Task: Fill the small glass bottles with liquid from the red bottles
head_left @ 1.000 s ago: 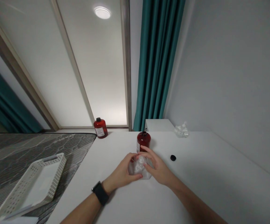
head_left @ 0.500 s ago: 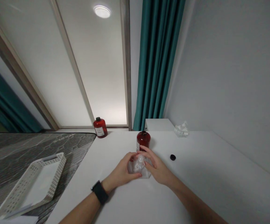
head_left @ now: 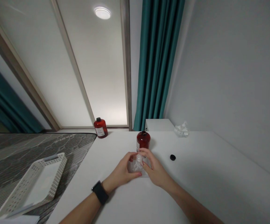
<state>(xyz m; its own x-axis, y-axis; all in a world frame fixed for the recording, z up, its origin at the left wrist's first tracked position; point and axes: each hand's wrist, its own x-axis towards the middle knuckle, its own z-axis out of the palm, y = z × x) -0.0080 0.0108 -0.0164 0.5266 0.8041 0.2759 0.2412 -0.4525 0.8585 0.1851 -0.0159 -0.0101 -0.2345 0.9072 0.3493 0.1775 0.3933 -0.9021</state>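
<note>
A clear, squat bottle-like container (head_left: 135, 168) with a small round knob (head_left: 139, 158) on top stands on the white table. My left hand (head_left: 123, 169) curves round its left side, thumb in front and fingers behind. At the knob, my right hand (head_left: 154, 168) has its thumb and fingers closed in a pinch. Just behind the hands stands a dark red bottle (head_left: 143, 141) without a cap, its lower part hidden by my fingers. A black cap (head_left: 172, 157) lies to the right of that bottle.
A second red bottle (head_left: 100, 128), with a black cap and white label, stands at the table's far left corner. Crumpled clear plastic (head_left: 182, 130) lies at the back right beside a white box (head_left: 159, 124). Left of the table is a white perforated basket (head_left: 24, 177).
My right hand's fingers have drawn in and closed round the knob, and the hand has shifted slightly left. The left hand keeps its place round the clear container.
</note>
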